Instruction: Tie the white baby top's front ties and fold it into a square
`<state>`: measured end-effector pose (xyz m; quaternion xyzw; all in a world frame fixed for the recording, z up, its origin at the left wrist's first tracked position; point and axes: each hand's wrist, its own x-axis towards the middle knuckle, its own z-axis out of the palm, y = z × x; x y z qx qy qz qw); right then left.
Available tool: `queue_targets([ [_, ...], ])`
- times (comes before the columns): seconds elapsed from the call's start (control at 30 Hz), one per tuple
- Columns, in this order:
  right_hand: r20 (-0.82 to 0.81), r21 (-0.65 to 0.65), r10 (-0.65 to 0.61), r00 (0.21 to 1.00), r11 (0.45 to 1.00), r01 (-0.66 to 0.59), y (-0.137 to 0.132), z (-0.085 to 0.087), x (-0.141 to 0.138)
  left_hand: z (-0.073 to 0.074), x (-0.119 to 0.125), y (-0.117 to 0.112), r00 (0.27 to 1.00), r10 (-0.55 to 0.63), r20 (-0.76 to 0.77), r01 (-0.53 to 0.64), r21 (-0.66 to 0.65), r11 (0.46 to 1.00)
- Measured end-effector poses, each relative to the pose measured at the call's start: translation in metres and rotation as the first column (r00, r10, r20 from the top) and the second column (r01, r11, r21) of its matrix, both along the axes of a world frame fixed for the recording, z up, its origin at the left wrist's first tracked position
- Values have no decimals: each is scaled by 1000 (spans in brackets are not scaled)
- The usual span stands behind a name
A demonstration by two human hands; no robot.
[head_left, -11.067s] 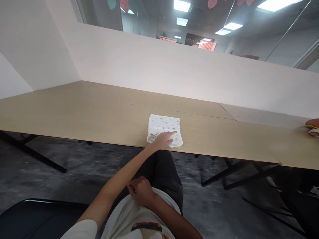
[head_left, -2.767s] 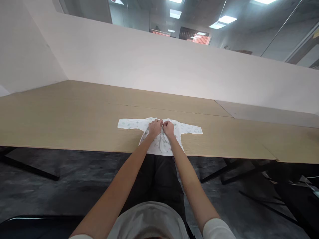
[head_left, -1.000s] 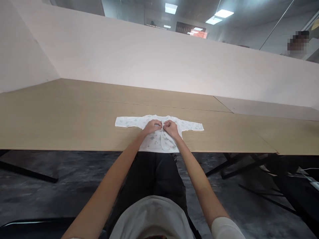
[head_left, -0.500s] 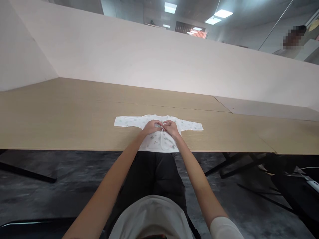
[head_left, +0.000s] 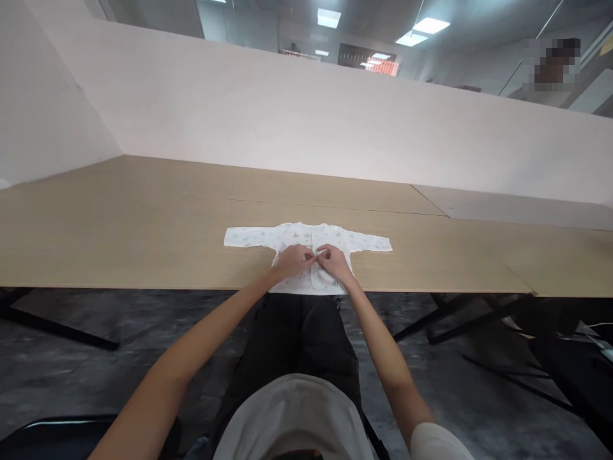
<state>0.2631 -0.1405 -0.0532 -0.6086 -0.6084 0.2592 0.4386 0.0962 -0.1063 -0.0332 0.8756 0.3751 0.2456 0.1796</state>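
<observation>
Head view: one shirt, likely light and soft, best held by the front; left hand, right hand pinching there.

The wood-toned desk is bordered along its far edge by a white wall, above which lit ceiling panels are seen in glass. Below the near edge, grey floor is crossed by black legs.

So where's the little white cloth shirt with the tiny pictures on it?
In the head view, the little white cloth shirt lies mid-picture, along the near edge of the light-brown table, with the left hand and right hand on its front.
</observation>
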Motion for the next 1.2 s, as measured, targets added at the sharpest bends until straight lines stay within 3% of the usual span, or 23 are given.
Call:
queue_targets([
  [0.07, 36, 36, 4, 999, 999, -5, -10, -4, -3, -3, 2, -7, 998, 51, -28, -52, -53, 997],
  [0.17, 28, 62, 16, 999, 998, -18, -16, -7, -6, -10, 4, -13, 990, 139, -33, -139, 11, 990],
  [0.3, 30, 72, 16, 999, 997, -18, -18, -5, -8, -15, 2, -14, 985, 171, -8, -171, 57, 984],
  [0.5, 26, 75, 40, 999, 996, -41, -21, -1, -8, -14, -2, -10, 990, 140, 27, -136, -128, 983],
  [0.73, -41, 74, 38, 998, 997, -35, -22, -2, -8, -15, -1, -10, 993, 115, 10, -114, -69, 991],
  [1.2, -81, 69, 34, 996, 997, -28, -27, 0, -9, -13, -3, -10, 999, 0, 50, 5, -86, 996],
])
